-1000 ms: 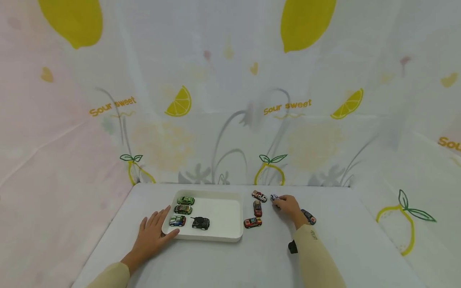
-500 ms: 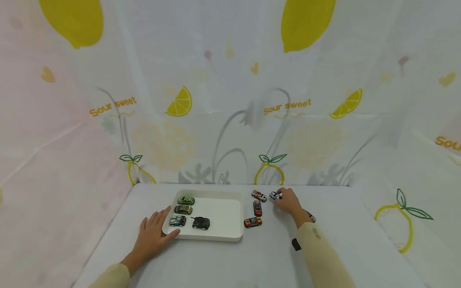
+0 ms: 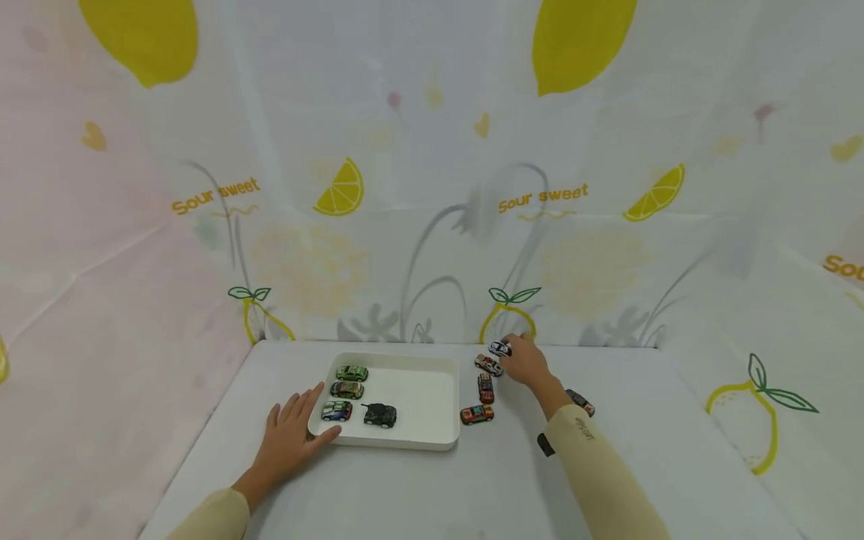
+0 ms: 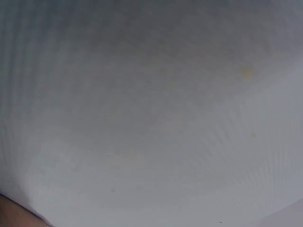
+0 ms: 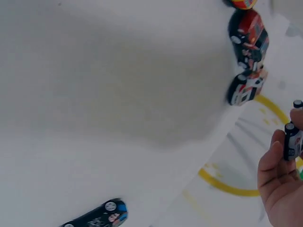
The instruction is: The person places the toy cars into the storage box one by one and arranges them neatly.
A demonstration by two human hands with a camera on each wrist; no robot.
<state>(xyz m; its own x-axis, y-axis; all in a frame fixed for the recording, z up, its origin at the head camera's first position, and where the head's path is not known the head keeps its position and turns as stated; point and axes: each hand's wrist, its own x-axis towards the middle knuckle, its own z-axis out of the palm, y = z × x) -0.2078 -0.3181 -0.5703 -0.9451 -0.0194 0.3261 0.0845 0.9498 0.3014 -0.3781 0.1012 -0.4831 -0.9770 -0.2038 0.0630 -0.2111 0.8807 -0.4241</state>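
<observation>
Your right hand (image 3: 528, 366) pinches the white toy car (image 3: 500, 348) between thumb and fingers at the far side of the desk (image 3: 432, 495); the car sits at the left of that hand, at its fingertips, just beyond the red-and-white car (image 3: 489, 365). Nearer you from there stand the dark red car (image 3: 486, 388) and then the orange-red car (image 3: 478, 414), while the dark car (image 3: 580, 403) lies to the right of your wrist. Your left hand (image 3: 290, 431) is spread, fingers along the left wall of the white tray (image 3: 425, 442), thumb at its near edge. Inside, the green cars and the black tank-like toy (image 3: 380, 415) stand toward the left. Compared with half a second ago, your right hand has carried the white car left and farther away, and more of the dark car shows; your left hand has stayed by the tray.
</observation>
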